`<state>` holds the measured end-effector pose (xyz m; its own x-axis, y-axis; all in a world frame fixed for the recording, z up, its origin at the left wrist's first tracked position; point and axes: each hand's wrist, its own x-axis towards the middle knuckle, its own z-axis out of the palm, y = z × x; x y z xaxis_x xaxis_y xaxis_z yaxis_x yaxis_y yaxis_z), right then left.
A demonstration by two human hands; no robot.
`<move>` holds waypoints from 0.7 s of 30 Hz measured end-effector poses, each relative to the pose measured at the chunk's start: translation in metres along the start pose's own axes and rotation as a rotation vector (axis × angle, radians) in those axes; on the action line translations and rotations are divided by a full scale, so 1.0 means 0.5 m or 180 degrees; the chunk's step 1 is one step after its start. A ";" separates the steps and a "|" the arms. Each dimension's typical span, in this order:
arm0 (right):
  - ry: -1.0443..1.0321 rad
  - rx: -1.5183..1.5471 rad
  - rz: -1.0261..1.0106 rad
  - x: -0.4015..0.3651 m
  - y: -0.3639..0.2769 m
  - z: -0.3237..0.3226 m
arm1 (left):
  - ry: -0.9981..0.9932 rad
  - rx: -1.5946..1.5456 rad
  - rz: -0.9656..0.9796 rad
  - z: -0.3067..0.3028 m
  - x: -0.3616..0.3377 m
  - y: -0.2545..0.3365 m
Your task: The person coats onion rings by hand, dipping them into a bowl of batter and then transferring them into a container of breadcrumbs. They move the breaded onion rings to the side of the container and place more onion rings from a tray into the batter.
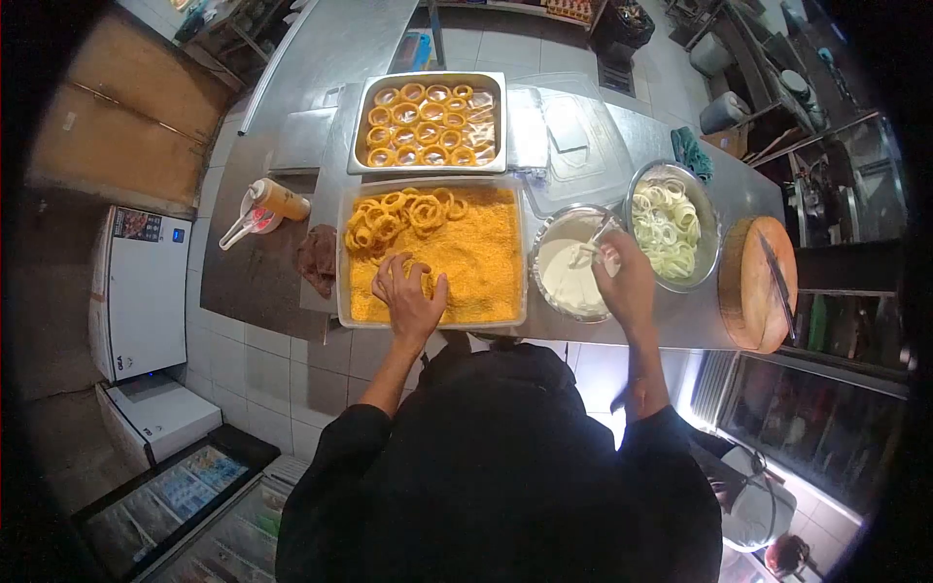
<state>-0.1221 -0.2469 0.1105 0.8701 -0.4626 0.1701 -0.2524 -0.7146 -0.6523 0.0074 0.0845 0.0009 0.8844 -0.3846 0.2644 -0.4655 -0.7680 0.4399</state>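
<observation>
Pressing palm down into the crumb tray, the left hand has its fingers bent into the crumbs near the tray's 6 o'clock edge. Whether they close on a ring underneath cannot be told. Coated rings are piled at the tray's 10 o'clock corner, probably pushed there so the rest of the crumb bed stays free.

The right hand is closed around a tool smeared white, its tip dipping into the batter bowl at 3 o'clock of the tray. Using a tool there likely keeps that hand out of the wet mix, while the other hand works only the dry crumbs.

Raw rings sit in a steel bowl at 3 o'clock of the batter, and a board with a knife lies beyond that. Together these stand in 1 row from right to left, each touching or just beside the next.

At 12 o'clock of the crumb tray, a pan holds finished rings in neat rows, within arm's reach. A bottle and a cloth lie at 9 o'clock.

No brand or writing can be read; the bottle shows no legible label.
</observation>
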 end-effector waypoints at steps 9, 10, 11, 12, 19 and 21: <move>-0.0942 -0.0264 0.0500 -0.057 0.085 0.105 | 0.0164 -0.0158 -0.0021 0.006 -0.002 -0.001; -0.1013 -0.0312 0.0487 -0.054 0.082 0.102 | 0.0176 -0.0248 -0.0012 0.005 0.001 -0.001; -0.1017 -0.0307 0.0487 -0.054 0.084 0.105 | 0.0174 -0.0241 -0.0014 0.003 0.001 -0.001; -0.0836 -0.0323 0.0526 -0.054 0.084 0.109 | 0.0118 -0.0259 0.0001 0.002 0.002 -0.001; -0.0590 -0.0196 0.0464 -0.048 0.055 0.090 | -0.0144 -0.0501 -0.0078 0.006 0.005 -0.006; -0.1044 -0.0439 0.0521 -0.043 0.064 0.082 | -0.0007 -0.0506 -0.0076 0.012 0.002 -0.006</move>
<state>-0.1315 -0.2385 0.0558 0.8971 -0.4001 -0.1876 -0.4342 -0.7195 -0.5420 0.0098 0.0834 -0.0056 0.8952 -0.3686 0.2505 -0.4438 -0.6862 0.5764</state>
